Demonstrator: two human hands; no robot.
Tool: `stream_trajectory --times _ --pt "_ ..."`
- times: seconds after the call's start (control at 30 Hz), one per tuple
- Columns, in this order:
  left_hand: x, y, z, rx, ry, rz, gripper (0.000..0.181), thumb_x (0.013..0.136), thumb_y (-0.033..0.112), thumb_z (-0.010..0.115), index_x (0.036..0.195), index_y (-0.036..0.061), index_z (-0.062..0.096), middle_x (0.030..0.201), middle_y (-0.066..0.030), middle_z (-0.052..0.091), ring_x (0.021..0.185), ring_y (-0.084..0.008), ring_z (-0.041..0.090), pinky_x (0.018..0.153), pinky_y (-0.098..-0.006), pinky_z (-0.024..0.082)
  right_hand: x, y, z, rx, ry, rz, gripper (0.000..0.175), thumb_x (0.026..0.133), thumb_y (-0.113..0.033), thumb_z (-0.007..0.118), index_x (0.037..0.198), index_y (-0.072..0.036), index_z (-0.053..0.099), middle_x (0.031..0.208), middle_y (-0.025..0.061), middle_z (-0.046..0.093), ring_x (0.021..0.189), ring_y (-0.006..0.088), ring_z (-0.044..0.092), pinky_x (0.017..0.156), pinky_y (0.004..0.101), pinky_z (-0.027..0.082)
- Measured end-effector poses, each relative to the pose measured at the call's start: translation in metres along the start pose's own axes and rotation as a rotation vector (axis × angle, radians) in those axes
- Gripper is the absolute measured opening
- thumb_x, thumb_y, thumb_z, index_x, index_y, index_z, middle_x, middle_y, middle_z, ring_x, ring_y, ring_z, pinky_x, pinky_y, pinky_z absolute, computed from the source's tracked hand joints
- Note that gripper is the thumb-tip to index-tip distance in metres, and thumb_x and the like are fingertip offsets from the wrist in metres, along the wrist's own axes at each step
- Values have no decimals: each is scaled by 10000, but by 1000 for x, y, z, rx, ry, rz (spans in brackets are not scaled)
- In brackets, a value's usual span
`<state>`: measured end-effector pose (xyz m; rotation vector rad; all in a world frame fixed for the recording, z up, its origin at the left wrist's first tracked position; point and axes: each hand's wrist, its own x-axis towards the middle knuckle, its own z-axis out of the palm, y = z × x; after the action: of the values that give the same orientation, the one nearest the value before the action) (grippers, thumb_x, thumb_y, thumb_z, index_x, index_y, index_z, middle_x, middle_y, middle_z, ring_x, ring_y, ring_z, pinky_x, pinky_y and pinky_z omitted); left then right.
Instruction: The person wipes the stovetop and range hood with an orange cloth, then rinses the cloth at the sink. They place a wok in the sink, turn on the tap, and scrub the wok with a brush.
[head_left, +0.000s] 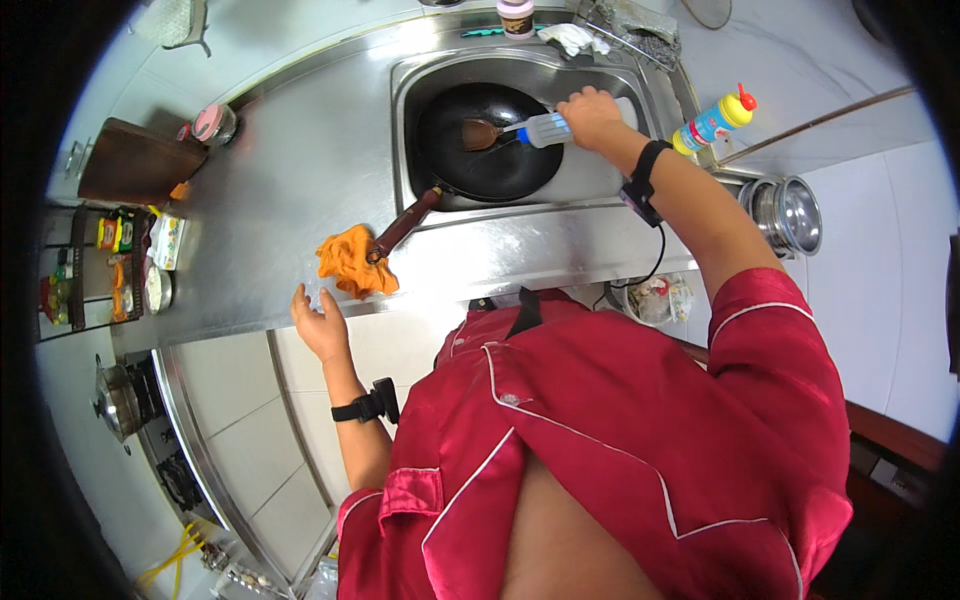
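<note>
My right hand (591, 118) grips a clear plastic bottle (550, 130), tipped so its blue cap points left over a black wok (517, 169). A brown spatula (478, 135) lies in the wok, its blade close to the cap and its handle partly hidden behind the bottle. The wok sits in a stainless steel sink (600, 187). Its brown handle (407, 223) reaches over the sink's front rim, with the end resting on an orange cloth (352, 259). Just below that cloth, at the counter's front edge, my left hand (321, 326) is empty with fingers apart.
A yellow-and-blue squeeze bottle (714, 124) stands right of the sink, with steel bowls (787, 216) below it. Behind the sink are a pink-lidded tub (516, 19) and a white cloth (574, 39). A jar (215, 124) and a brown board (135, 161) stand on the left.
</note>
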<state>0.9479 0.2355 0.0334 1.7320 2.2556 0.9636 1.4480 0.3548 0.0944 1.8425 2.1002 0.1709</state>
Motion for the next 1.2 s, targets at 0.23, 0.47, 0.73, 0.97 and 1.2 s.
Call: stream_trajectory --times 0.23,0.47,0.73,0.97,1.2 --pt "-19 16 -29 -8 88 -74 368 855 152 606 1149 -67 567 1051 -209 615 866 -268 634 707 -357 510 -4 18 27 203 -199 4 381 647 -167 714 1025 -145 666 980 110 668 958 297 627 793 398 516" --pt "3 64 -21 -41 25 56 304 869 162 601 1095 -41 611 1005 -181 639 818 -243 641 715 -348 514 -33 33 50 382 -236 209 457 599 -253 752 1025 -123 651 998 121 667 936 289 641 792 404 520" --pt "43 122 4 -98 -104 171 283 877 174 597 1064 -36 629 965 -182 653 768 -240 653 689 -342 521 -137 91 109 1220 430 287 588 647 -247 796 1121 -29 524 1043 138 602 971 258 590 861 356 459" --pt "67 173 54 -308 -356 212 282 870 200 616 1054 -14 639 830 -145 675 731 -190 646 668 -309 504 -196 123 169 1393 993 795 737 694 -148 794 1265 -11 349 1182 137 512 1078 237 510 932 357 407" --pt "79 228 83 -360 -506 230 312 886 175 602 1110 -42 606 914 -140 673 800 -174 641 739 -288 498 -203 123 183 1296 1088 846 716 689 -159 797 1240 -6 366 1170 135 508 1074 230 497 944 347 390"
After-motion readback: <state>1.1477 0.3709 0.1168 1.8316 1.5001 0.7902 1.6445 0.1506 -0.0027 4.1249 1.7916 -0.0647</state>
